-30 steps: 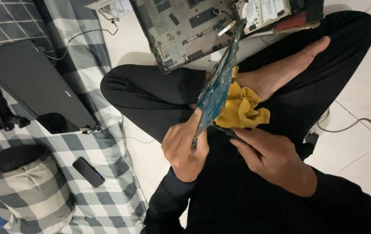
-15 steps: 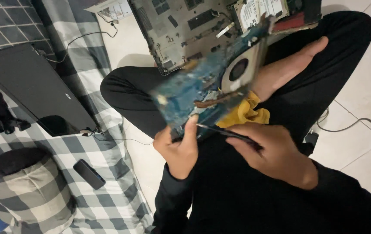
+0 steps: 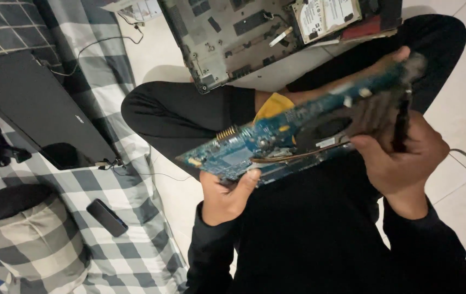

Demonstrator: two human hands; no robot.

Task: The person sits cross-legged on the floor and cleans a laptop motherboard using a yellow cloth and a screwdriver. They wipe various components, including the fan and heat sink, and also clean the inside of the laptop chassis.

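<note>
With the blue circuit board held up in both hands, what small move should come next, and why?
Probably steady the circuit board level. It tilts in the air above the lap; the left hand pinches only its near edge, and the right hand, also holding a dark tool, looks blurred.

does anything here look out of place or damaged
The laptop base lies opened and gutted on the floor; its blue circuit board is out, held tilted between the left hand and right hand. No breakage is visible.
</note>
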